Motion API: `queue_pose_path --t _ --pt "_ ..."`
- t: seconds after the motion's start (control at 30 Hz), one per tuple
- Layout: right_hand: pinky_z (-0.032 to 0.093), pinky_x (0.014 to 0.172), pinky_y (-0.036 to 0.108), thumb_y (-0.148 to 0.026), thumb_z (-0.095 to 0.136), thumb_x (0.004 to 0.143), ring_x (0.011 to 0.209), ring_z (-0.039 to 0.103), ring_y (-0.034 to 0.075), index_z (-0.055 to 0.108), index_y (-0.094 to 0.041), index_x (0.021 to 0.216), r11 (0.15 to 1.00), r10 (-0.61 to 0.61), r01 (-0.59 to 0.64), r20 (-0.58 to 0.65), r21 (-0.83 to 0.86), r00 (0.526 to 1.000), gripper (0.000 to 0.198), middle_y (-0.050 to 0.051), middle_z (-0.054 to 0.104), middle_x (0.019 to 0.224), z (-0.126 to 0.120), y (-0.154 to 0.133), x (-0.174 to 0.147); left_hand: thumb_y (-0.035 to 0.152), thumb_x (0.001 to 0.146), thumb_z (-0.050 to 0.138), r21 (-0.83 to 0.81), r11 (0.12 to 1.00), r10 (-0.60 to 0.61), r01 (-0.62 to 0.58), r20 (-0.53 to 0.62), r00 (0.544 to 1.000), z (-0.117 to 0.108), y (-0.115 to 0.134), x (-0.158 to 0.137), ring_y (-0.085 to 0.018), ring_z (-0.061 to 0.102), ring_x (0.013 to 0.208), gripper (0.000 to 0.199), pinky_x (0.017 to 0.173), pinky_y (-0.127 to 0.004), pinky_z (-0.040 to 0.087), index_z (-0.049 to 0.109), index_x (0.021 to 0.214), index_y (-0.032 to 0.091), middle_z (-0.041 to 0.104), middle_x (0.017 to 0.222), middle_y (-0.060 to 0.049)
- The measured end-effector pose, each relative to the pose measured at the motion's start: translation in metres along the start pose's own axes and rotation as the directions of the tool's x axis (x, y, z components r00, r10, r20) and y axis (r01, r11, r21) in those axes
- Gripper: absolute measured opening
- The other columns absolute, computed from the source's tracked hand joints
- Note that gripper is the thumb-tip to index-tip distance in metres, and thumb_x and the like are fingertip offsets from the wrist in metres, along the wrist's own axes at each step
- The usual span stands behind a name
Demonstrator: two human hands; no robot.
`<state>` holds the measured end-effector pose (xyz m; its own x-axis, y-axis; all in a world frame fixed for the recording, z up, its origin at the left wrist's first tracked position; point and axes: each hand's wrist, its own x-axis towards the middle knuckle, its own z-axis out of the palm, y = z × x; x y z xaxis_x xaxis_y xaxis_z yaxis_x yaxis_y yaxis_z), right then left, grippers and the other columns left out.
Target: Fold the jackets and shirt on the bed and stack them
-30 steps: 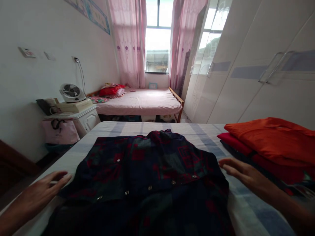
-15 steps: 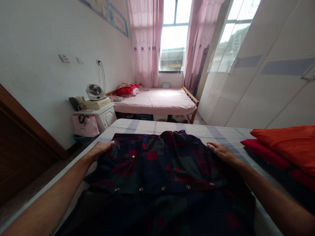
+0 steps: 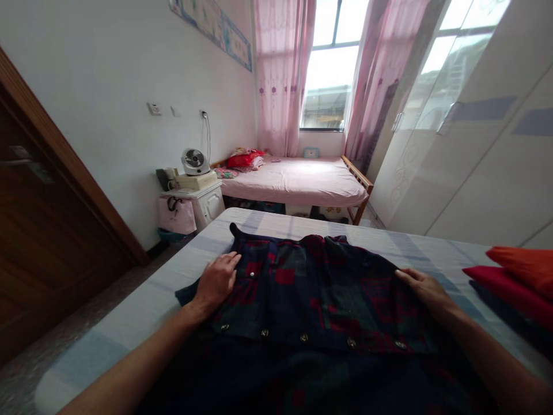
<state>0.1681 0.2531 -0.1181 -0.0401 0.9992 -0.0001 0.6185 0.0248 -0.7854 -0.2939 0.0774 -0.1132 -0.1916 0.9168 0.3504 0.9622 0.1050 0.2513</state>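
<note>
Dark patterned garment [image 3: 285, 308] lies flat at my 12 o'clock, between my hands. Its snap row [image 3: 304, 338] runs roughly 9 to 3; near end leaves view, so can't call the long axis. Left hand [image 3: 218, 282] on its 10 o'clock side, fingers together; can't tell if they grip. Right hand [image 3: 425, 291] at its 2 o'clock edge, thumb close to fingers, pinch unconfirmed. Both touch; neither nearer. Under it: bed with striped sheet [image 3: 129, 323]. Folded stack [image 3: 525, 268] at 3. Beyond: pink bed [image 3: 302, 181] at 12, wardrobe [image 3: 470, 178] at 2, door [image 3: 56, 259] at 9.
</note>
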Motion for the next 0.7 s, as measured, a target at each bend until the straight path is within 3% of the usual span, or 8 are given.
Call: queue_pose_path --t 0.13,0.23,0.4,0.53,0.7 --pt "0.051 0.066 0.037 -0.052 0.053 0.066 0.073 0.067 0.027 0.068 -0.022 0.084 0.997 0.060 -0.060 -0.006 -0.039 0.998 0.038 0.004 0.072 0.074 0.002 -0.006 -0.005 0.005 0.081 0.040 0.096 0.990 0.102 -0.099 -0.021 0.995 0.005 0.009 -0.013 -0.030 0.040 0.129 0.044 0.110 -0.052 0.023 0.061 0.117 0.018 0.058 0.129 -0.012" --pt "0.050 0.072 0.037 -0.054 0.052 0.066 0.079 0.067 0.028 0.066 -0.022 0.084 0.998 0.030 -0.031 -0.009 -0.060 0.999 0.039 0.004 0.073 0.079 0.002 -0.007 -0.005 0.007 0.082 0.042 0.126 0.986 0.109 -0.106 -0.021 0.994 0.008 0.006 -0.012 -0.026 0.048 0.123 0.044 0.107 -0.044 0.031 0.059 0.120 0.019 0.060 0.125 -0.010" --pt "0.050 0.073 0.037 -0.056 0.049 0.066 0.084 0.066 0.029 0.066 -0.021 0.090 0.997 0.040 -0.040 -0.002 -0.062 0.999 0.045 0.006 0.073 0.086 0.003 0.001 -0.003 0.016 0.082 0.044 0.155 0.980 -0.104 0.122 -0.117 0.988 0.013 -0.011 -0.002 -0.029 0.052 0.117 0.050 0.097 -0.039 0.043 0.043 0.131 0.003 0.053 0.127 -0.022" --pt "0.050 0.070 0.036 -0.055 0.050 0.067 0.081 0.067 0.028 0.066 -0.021 0.093 0.998 0.022 -0.022 0.000 -0.056 1.000 0.046 0.005 0.073 0.085 0.004 0.006 -0.001 0.023 0.082 0.046 0.148 0.967 -0.194 0.209 -0.106 0.975 0.011 -0.021 0.000 -0.026 0.059 0.103 0.035 0.090 -0.035 0.047 0.058 0.114 0.014 0.064 0.106 -0.013" --pt "0.050 0.069 0.036 -0.055 0.051 0.068 0.078 0.067 0.028 0.067 -0.021 0.095 0.999 0.025 -0.024 0.004 -0.046 1.000 0.047 0.005 0.073 0.084 0.004 0.005 -0.001 0.031 0.079 0.050 0.084 0.953 -0.287 0.292 -0.075 0.955 0.007 -0.029 0.013 -0.028 0.056 0.108 0.029 0.092 -0.036 0.044 0.065 0.099 0.016 0.062 0.112 -0.014"
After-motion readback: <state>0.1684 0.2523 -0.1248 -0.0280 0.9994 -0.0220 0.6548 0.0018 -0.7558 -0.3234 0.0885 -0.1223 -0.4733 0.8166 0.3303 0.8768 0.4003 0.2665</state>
